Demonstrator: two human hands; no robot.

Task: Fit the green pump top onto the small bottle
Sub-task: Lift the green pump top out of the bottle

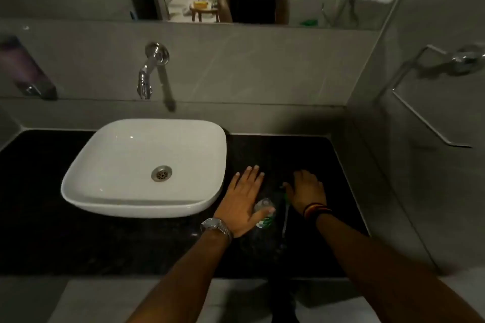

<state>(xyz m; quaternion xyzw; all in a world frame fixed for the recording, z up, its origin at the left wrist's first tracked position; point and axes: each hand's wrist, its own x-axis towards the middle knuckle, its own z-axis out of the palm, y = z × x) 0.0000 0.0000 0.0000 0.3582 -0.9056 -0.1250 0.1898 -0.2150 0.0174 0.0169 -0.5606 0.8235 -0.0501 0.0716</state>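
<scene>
The small clear bottle (264, 211), with a green and white label, lies on the black countertop (301, 155) right of the basin. My left hand (242, 203) is spread flat beside it with fingers extended, and the thumb rests on the bottle's side. The green pump top (286, 198) lies just right of the bottle, its thin dip tube (284, 221) pointing toward me. My right hand (307, 191) is curled over the pump's head, which is mostly hidden under the thumb and fingers.
A white countertop basin (86, 165) sits to the left under a chrome wall tap (147, 78). A grey tiled wall (380, 191) bounds the counter on the right, with a chrome towel ring (433, 123) on it. A soap dispenser (23, 68) hangs far left.
</scene>
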